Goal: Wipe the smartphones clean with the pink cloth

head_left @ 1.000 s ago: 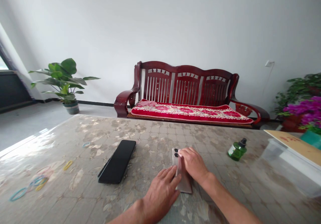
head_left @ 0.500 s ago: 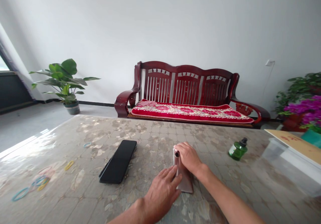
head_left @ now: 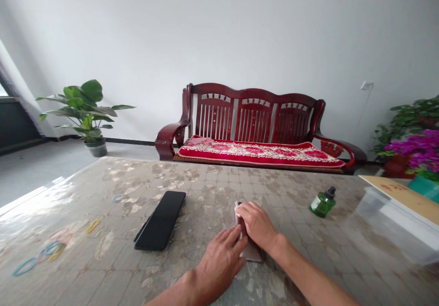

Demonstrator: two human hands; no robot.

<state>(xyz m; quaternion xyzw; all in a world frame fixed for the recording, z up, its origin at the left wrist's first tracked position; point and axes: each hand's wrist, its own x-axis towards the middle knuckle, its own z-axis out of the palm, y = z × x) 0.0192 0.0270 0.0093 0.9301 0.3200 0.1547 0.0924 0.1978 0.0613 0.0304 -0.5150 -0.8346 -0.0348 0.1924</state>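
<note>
A slim, shiny pinkish-brown phone (head_left: 251, 252) stands tilted on the table before me, mostly covered by my hands. My left hand (head_left: 219, 262) holds its near part, fingers along the left side and thumb across it. Curled over the far end is my right hand (head_left: 258, 223), which hides much of that end. Something small and white shows at its fingertips; I cannot make out what. To the left lies a black phone (head_left: 161, 221), screen up, resting on another dark, flat thing that is mostly hidden.
The patterned table cover (head_left: 137, 278) carries coloured rubber bands (head_left: 51, 251) at left. A green pump bottle (head_left: 322, 203) stands at right, near a clear plastic box (head_left: 380, 223) with a tan board (head_left: 401, 194). Beyond the table are a wooden bench (head_left: 255, 118) and a potted plant (head_left: 91, 109).
My right hand has shifted slightly over the phone's far end and now covers the round dark lens seen before. My left hand stays on the phone. The view has shifted slightly.
</note>
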